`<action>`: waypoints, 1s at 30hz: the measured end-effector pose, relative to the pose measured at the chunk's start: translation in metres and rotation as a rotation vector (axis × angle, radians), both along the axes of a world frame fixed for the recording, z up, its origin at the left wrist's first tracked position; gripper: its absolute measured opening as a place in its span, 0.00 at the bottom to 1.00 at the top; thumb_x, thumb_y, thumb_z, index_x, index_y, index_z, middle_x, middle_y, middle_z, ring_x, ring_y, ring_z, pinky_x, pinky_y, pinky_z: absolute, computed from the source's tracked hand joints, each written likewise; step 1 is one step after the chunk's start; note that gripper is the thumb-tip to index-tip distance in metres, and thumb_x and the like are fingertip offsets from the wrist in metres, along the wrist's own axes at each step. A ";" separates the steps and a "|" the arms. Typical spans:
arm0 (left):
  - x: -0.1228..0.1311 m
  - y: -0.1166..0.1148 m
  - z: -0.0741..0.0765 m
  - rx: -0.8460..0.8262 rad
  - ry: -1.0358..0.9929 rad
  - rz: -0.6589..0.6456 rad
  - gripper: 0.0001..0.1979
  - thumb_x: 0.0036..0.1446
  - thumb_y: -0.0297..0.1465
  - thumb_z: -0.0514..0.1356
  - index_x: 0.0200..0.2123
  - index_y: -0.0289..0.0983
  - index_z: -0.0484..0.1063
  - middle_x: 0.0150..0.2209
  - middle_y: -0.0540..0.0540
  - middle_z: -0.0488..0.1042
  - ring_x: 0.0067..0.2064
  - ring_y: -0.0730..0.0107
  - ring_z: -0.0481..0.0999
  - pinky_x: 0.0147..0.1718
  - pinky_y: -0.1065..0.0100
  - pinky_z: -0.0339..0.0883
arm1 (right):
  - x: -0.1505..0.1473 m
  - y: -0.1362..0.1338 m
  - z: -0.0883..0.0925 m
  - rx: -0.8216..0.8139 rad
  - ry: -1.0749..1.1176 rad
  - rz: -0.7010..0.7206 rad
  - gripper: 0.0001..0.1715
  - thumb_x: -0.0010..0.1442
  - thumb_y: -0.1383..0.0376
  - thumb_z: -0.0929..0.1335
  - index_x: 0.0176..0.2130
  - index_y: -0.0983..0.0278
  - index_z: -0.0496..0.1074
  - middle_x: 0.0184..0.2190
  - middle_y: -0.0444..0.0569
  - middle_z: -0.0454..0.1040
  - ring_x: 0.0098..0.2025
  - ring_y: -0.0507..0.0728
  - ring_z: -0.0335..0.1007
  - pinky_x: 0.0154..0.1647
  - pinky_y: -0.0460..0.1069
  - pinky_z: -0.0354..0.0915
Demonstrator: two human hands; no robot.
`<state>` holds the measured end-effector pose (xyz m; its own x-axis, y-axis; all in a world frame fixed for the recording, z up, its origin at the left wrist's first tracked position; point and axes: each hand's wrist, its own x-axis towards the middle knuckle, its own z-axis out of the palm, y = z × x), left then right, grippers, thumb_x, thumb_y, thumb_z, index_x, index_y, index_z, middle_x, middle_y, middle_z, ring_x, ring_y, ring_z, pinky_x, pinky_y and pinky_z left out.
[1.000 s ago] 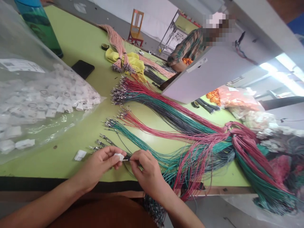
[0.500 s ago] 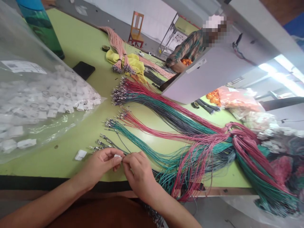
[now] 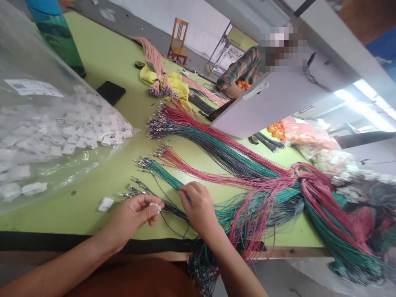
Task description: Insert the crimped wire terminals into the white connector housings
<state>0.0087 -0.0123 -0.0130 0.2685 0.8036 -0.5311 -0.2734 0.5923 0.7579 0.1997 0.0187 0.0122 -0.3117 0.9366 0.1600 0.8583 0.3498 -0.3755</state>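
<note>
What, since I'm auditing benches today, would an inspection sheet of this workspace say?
Surface: green tabletop with a small dark spot.
Job's things: white connector, held; second white piece lying loose; clear bag of white pieces at left.
Clutter: bottle, flat black device, yellow cloth.
Grips: left hand pinches the connector; right hand is by the green wires, hold unclear.
Cables: green, red and dark wires, bunched at right.
Surroundings: wooden chair; another person's plaid sleeve beyond a pale panel.
</note>
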 end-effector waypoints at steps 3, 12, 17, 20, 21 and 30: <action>-0.001 0.000 -0.001 0.008 -0.005 -0.024 0.13 0.51 0.38 0.65 0.36 0.35 0.75 0.27 0.48 0.75 0.27 0.73 0.69 0.30 0.70 0.64 | 0.007 0.012 -0.008 0.086 -0.216 0.004 0.10 0.59 0.73 0.64 0.28 0.64 0.70 0.28 0.51 0.71 0.34 0.58 0.66 0.37 0.52 0.59; -0.002 0.001 0.004 0.002 -0.054 -0.051 0.13 0.50 0.38 0.66 0.35 0.36 0.74 0.26 0.50 0.74 0.26 0.73 0.68 0.29 0.70 0.62 | -0.005 -0.009 0.038 -0.135 0.422 0.047 0.07 0.57 0.73 0.63 0.30 0.63 0.68 0.25 0.43 0.69 0.26 0.50 0.65 0.29 0.45 0.63; -0.002 0.001 0.004 -0.005 -0.113 -0.016 0.15 0.46 0.39 0.69 0.34 0.36 0.74 0.29 0.49 0.75 0.31 0.70 0.71 0.32 0.70 0.63 | -0.032 -0.018 0.045 -0.512 0.650 0.288 0.05 0.58 0.71 0.65 0.32 0.64 0.71 0.28 0.45 0.73 0.28 0.49 0.68 0.30 0.44 0.66; -0.002 0.001 0.006 -0.052 -0.107 0.034 0.15 0.46 0.38 0.68 0.34 0.35 0.74 0.28 0.50 0.74 0.28 0.73 0.69 0.29 0.70 0.62 | -0.028 -0.014 0.030 -0.469 0.609 0.002 0.05 0.57 0.71 0.65 0.30 0.64 0.69 0.23 0.41 0.69 0.23 0.48 0.63 0.24 0.42 0.62; -0.002 0.002 0.006 -0.068 -0.112 0.045 0.15 0.46 0.38 0.68 0.34 0.35 0.74 0.28 0.50 0.74 0.28 0.74 0.69 0.28 0.70 0.62 | -0.024 -0.013 0.026 -0.430 0.569 -0.060 0.06 0.56 0.71 0.65 0.29 0.64 0.69 0.22 0.41 0.68 0.21 0.47 0.61 0.23 0.42 0.60; -0.002 0.003 0.010 -0.090 -0.128 0.064 0.13 0.48 0.37 0.68 0.33 0.34 0.74 0.31 0.49 0.73 0.28 0.76 0.69 0.29 0.71 0.62 | -0.011 -0.019 0.016 -0.254 0.421 0.010 0.07 0.56 0.72 0.64 0.28 0.64 0.70 0.24 0.44 0.68 0.25 0.49 0.62 0.27 0.44 0.60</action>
<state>0.0070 -0.0089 -0.0029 0.2885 0.7722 -0.5661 -0.4038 0.6343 0.6593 0.1883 0.0001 0.0278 -0.2778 0.9598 0.0412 0.6107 0.2096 -0.7636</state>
